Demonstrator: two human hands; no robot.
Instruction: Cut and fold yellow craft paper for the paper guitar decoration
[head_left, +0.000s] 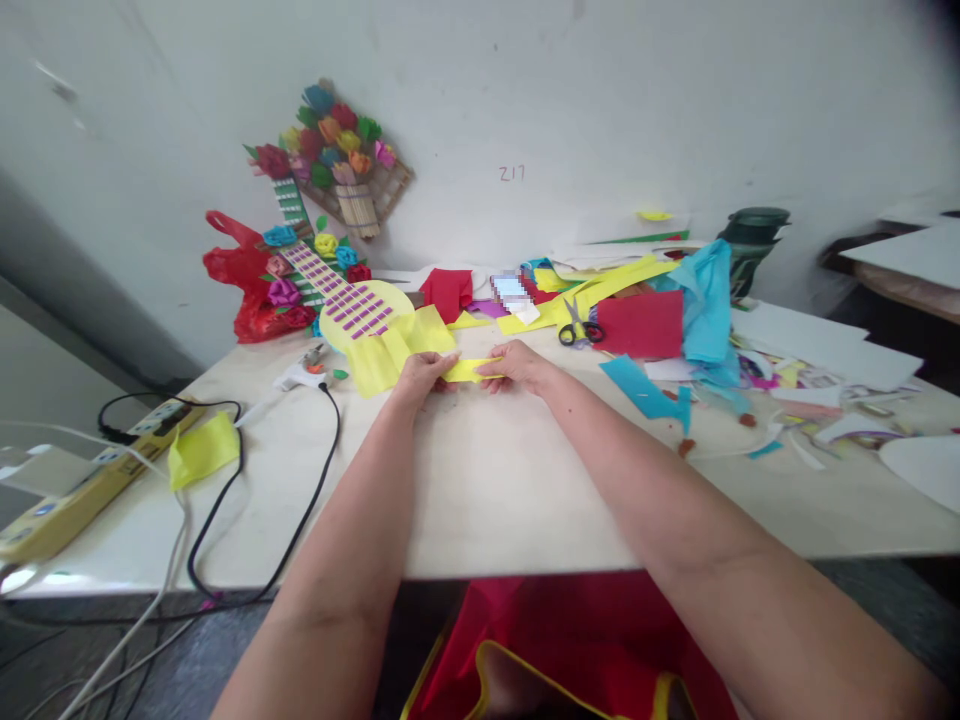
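Observation:
Both my hands meet at the middle of the table on a narrow yellow paper strip (466, 370). My left hand (421, 375) pinches its left end. My right hand (516, 364) pinches its right end. The strip lies flat between them, just above the tabletop (480, 490). Behind my left hand lies a larger yellow sheet (394, 350) cut into strips, which touches a yellow paper guitar (352, 305) with purple bars.
Scissors (579, 328) with yellow handles lie behind my right hand among red (641, 325), blue (705, 300) and yellow paper scraps. A glue gun (304, 372) with a black cable and a power strip (82, 490) sit at the left. Paper flowers (337, 145) lean on the wall.

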